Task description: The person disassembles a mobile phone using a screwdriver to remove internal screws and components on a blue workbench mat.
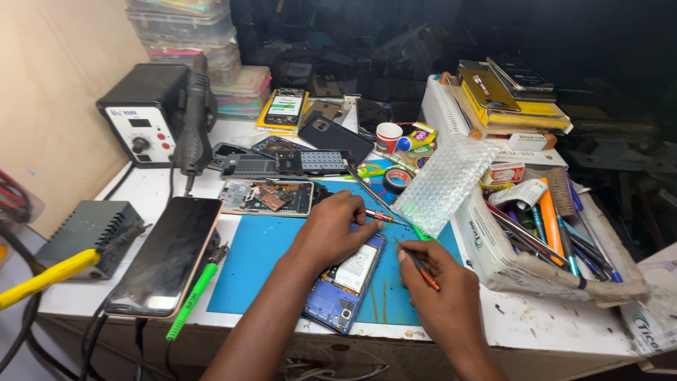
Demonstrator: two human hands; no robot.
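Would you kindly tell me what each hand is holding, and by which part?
The right hand pinches a slim orange-handled tool along its shaft. The left hand grips a small red-handled tool by its handle, resting on the opened blue phone.

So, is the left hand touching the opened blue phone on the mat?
Touching. The head view shows the left hand resting flat on the upper part of the opened blue phone, pressing it down.
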